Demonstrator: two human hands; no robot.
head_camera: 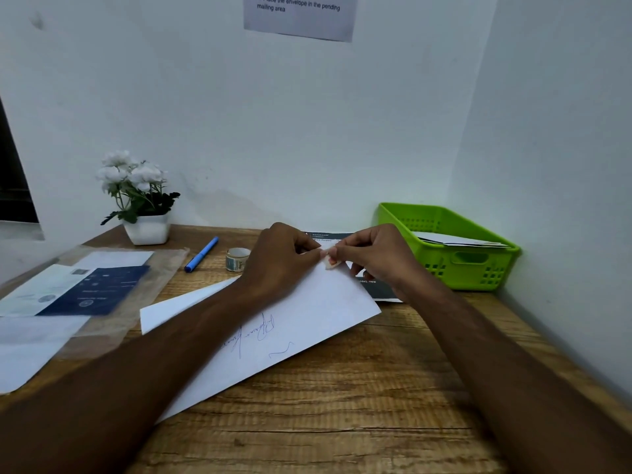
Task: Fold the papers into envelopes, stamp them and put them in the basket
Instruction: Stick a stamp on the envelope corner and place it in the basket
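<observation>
White envelope [290, 323]: flat on bench [376, 388], askew, beneath both forearms; stamp [331, 263]: at its far corner, pinched between curled fingertips of left hand [284, 258] and right hand [376, 258]; green basket [478, 268]: just right of right hand, holding papers.

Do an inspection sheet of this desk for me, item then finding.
Surface: wooden desk.
Job's things: envelope lying flat, handwriting up; stamp at its far corner; stamp roll; basket holding envelopes.
Clutter: pen; papers under plastic, left; dark sheet under the envelope.
Fingers: left hand and right hand both pinch the stamp.
Cables: nothing seen.
Surroundings: white walls, potted flowers, notice.
</observation>
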